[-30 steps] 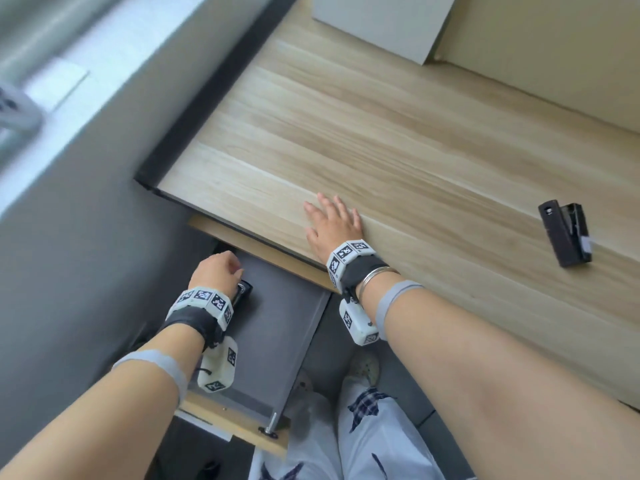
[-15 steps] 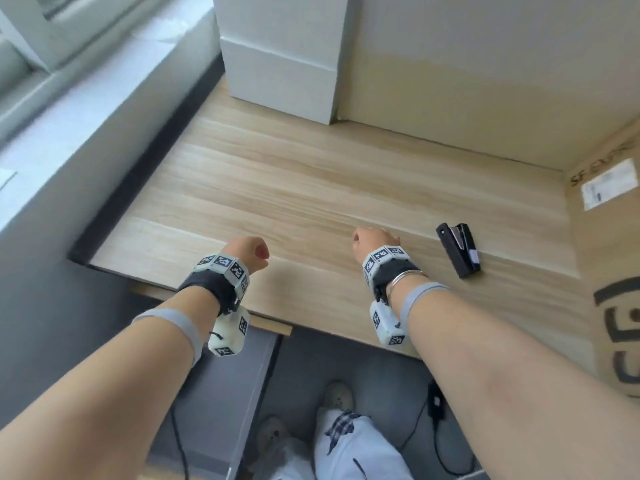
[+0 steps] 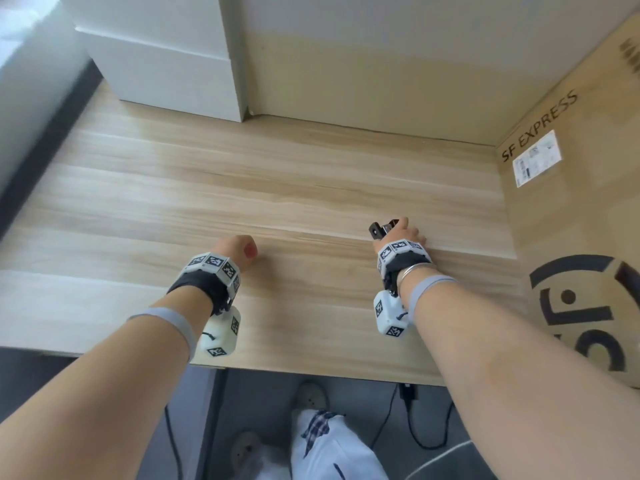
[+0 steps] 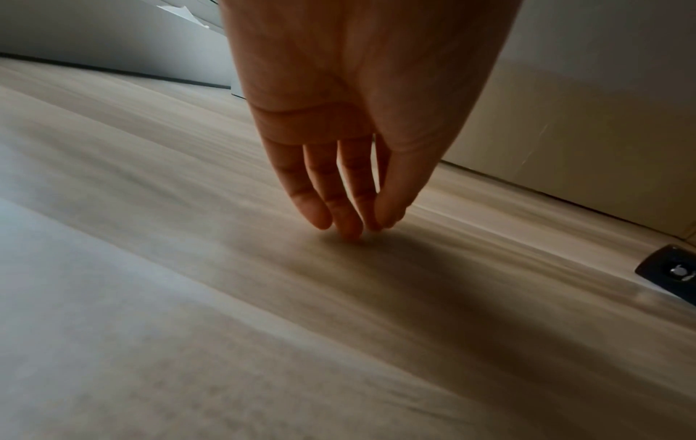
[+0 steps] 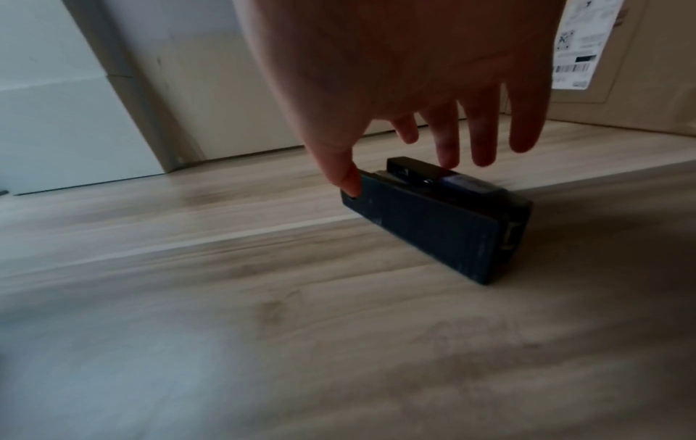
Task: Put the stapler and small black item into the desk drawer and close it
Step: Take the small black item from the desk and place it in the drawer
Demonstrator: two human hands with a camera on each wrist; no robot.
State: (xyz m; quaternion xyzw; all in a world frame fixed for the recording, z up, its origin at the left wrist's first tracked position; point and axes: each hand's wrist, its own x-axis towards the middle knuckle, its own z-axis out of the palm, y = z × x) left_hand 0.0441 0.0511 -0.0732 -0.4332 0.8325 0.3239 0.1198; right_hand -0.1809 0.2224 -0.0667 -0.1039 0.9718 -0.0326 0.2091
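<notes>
The black stapler (image 5: 433, 226) lies on the wooden desk (image 3: 277, 188) at the right, with one end (image 3: 379, 229) sticking out from under my right hand. My right hand (image 5: 399, 169) hovers over it, the thumb touching its near left corner and the fingers spread straight above its far side. It also shows at the right edge of the left wrist view (image 4: 670, 274). My left hand (image 3: 239, 249) hangs relaxed over the desk's middle, empty, its fingertips (image 4: 350, 232) on the wood. Neither the small black item nor the drawer is in view.
A white box (image 3: 166, 71) stands at the back left against the wall. A large cardboard box (image 3: 571, 220) marked SF EXPRESS closes off the right side. Below the desk's front edge are my legs and some cables (image 3: 408, 410).
My left hand has come up from the open drawer to the desk top. My right hand has slid right along the desk and reached the stapler. The head view has lifted off the drawer.
</notes>
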